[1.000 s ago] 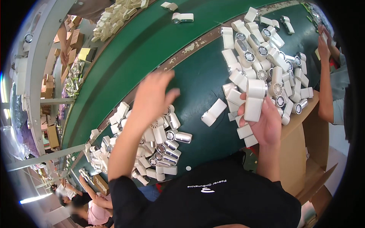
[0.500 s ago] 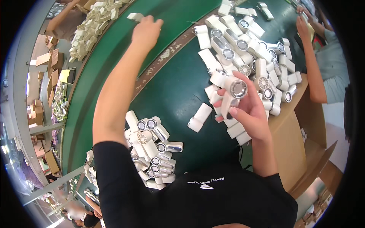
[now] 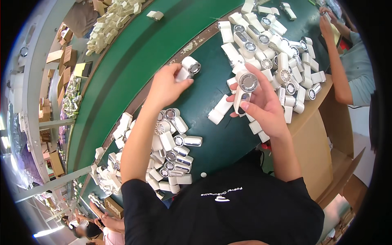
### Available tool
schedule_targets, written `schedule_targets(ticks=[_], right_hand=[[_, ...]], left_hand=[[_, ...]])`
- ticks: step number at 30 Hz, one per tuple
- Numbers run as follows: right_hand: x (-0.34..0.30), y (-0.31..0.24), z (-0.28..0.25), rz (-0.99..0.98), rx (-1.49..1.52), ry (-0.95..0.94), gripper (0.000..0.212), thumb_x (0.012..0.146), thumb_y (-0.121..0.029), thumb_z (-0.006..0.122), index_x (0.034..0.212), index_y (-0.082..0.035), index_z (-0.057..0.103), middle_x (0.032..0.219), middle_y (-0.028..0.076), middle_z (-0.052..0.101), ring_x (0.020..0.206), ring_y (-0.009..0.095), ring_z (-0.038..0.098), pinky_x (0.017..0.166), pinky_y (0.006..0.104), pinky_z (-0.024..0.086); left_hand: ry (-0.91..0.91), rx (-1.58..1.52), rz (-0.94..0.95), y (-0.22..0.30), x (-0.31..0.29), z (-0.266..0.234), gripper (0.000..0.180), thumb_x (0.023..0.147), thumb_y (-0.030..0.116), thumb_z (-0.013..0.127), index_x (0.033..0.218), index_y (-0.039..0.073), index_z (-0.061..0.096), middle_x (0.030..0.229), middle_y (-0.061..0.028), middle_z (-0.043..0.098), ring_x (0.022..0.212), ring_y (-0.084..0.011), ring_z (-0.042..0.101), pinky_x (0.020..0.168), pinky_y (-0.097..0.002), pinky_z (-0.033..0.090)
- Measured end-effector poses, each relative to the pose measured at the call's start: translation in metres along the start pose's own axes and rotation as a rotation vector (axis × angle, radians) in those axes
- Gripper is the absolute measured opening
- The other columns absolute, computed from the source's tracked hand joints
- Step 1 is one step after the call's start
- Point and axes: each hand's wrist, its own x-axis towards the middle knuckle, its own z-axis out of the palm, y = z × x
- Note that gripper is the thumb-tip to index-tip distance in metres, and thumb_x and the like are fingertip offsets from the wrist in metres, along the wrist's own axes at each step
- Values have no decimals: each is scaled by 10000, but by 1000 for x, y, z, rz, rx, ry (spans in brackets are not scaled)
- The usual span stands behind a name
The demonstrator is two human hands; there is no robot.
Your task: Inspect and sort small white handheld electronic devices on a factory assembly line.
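Observation:
My left hand [image 3: 165, 85] is closed around a white mini handheld fan [image 3: 190, 65], over the table's strip-like edge. Its round silver-rimmed head points to the right, and my fingers cover part of its body. Further right, my right hand [image 3: 267, 108] grips another mini handheld fan [image 3: 248, 82] upright, with the round grille and a shiny front panel facing up. My thumb presses near the base of that panel. Between the hands, a single white fan [image 3: 220, 109] lies on the green table [image 3: 206, 87]. Beyond my right hand spreads a large pile of similar fans [image 3: 284, 75].
A second heap of fans [image 3: 167, 141] lies beside my left forearm. On the green belt [image 3: 134, 53] sits one white piece [image 3: 155, 15], with many cream parts [image 3: 110, 28] beyond. An open cardboard box [image 3: 310, 159] stands at right, near another person's arm [image 3: 339, 81].
My left hand has come back from the belt toward me, and a fan now shows in it. The right hand's fan has turned to show its front panel. The whole view has shifted slightly.

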Motion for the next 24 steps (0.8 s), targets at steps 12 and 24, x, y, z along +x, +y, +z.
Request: schedule_targets(ticks=[12, 24], right_hand=[[4, -11, 53, 50, -106, -267, 878, 954, 45, 655, 1724, -38, 242, 1409, 200, 631, 1189, 253, 683, 841, 367, 644], [-3, -1, 73, 85, -124, -316, 794, 968, 107, 624, 1689, -45, 326, 1346, 163, 673, 1118, 213, 727, 811, 308, 622]], left_hand=[[52, -1092, 191, 59, -132, 4, 870, 957, -63, 741, 1702, 117, 331, 1296, -75, 619, 1151, -155, 608, 950, -318, 600], [75, -1117, 175, 44, -163, 12, 941, 964, -59, 707, 1749, 117, 219, 1349, -65, 600, 1140, -141, 604, 857, -302, 603]])
